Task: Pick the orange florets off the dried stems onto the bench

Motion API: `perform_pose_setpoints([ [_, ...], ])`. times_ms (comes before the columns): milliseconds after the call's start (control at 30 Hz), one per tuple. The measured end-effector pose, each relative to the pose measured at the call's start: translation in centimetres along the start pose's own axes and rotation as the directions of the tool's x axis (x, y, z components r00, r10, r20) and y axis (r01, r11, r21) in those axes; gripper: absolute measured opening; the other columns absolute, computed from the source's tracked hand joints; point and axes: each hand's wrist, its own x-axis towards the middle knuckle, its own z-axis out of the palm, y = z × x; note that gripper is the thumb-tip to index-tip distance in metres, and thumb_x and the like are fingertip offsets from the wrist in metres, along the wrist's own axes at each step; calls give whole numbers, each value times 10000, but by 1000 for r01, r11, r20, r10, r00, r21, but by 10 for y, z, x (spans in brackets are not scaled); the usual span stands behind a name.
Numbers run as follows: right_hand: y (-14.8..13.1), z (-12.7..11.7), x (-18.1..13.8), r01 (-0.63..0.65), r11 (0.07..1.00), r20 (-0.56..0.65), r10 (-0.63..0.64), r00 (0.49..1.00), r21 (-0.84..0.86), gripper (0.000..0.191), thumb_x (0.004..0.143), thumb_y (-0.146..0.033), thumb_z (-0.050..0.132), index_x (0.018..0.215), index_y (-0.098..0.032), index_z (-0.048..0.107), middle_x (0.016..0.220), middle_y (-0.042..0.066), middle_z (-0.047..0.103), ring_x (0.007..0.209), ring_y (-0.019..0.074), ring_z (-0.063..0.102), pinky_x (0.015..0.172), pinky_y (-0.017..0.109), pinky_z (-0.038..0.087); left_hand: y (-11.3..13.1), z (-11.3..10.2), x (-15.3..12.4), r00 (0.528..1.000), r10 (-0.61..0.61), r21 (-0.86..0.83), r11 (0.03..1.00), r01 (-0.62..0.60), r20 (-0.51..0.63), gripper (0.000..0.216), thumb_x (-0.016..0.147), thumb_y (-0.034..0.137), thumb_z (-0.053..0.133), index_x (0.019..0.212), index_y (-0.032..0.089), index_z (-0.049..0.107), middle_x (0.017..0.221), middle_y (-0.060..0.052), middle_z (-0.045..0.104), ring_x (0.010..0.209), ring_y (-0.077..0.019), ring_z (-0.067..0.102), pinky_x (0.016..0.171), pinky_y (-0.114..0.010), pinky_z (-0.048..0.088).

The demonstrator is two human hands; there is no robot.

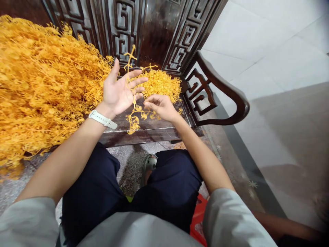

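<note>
Currently, a sprig (134,127) crosses your open left hand (120,92)

In the head view, your left palm is turned up, its fingers spread wide apart. The yellow stem runs across those fingers without their curling round it, its bare forked top rising above them and its leafy end hanging below. Your right hand (163,107) is just beside the stem, thumb and forefinger drawn close together; you cannot tell whether they meet or have hold of it.

The sprig is above the dark bench (118,137), between a large heap (46,82) on your left and a small heap (161,84) beyond your right fingers, near the armrest (231,91). Behind stands the carved back (155,31). A pale strap (100,118) circles your left wrist. Below, a clog (149,163) shows on the floor between your dark trouser (169,178) legs.
</note>
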Motion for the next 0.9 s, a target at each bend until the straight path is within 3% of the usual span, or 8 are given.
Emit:
perform_pose_setpoints([
  [100,3,-8,3,71,995,-224,-52,973,76,481,822,-667,869,894,-212,731,816,12,752,738,134,681,715,299,568,-7,-5,4,996,91,150,984,-92,10,600,895,713,730,1311,282,693,1402,-115,720,1115,-284,761,894,-383,609],
  [200,4,-18,4,122,987,-409,-70,910,104,456,835,-655,864,934,-235,716,847,4,737,772,137,692,727,304,585,-19,-8,8,987,149,449,879,-161,63,639,757,486,931,1320,285,706,1358,-101,719,1049,-258,745,887,-378,573],
  [333,15,-37,3,169,986,-575,-134,807,7,404,852,-593,864,915,-233,691,871,4,709,814,139,689,776,313,585,-26,1,3,977,69,816,539,-208,203,313,772,424,914,944,188,802,870,-46,744,764,-191,633,788,-352,498],
  [433,27,-49,1,132,991,-652,-120,749,-32,370,856,-542,855,866,-227,662,853,10,697,809,146,684,801,329,585,-24,15,-4,978,3,884,428,-188,207,348,899,456,783,700,175,734,593,10,568,590,-141,459,659,-324,389],
  [533,34,-50,2,61,997,-708,-17,706,37,317,828,-447,868,808,-218,649,817,18,708,781,157,685,785,336,579,-23,24,-6,980,-24,863,478,-164,200,372,920,465,741,687,176,730,567,21,541,564,-132,421,607,-311,327],
  [700,33,-46,12,1,988,-745,114,658,152,267,775,-350,877,779,-198,657,776,13,725,755,156,677,766,312,570,-28,25,2,975,-98,765,637,-93,200,400,891,536,751,694,189,775,680,-34,700,625,-157,538,623,-295,393],
  [867,40,-91,3,-98,973,-803,228,550,209,276,869,-393,740,753,-202,579,606,-65,583,572,80,491,566,226,422,-8,15,-18,980,-146,708,707,5,138,315,748,552,890,677,254,819,769,-56,781,729,-235,650,666,-330,479],
  [900,43,-99,-5,-122,969,-794,246,556,215,315,885,-421,720,722,-203,560,570,-76,546,547,70,452,538,218,390,-2,10,-23,987,-131,704,709,28,92,279,722,551,903,695,284,827,773,-27,784,726,-241,649,651,-330,478],
])
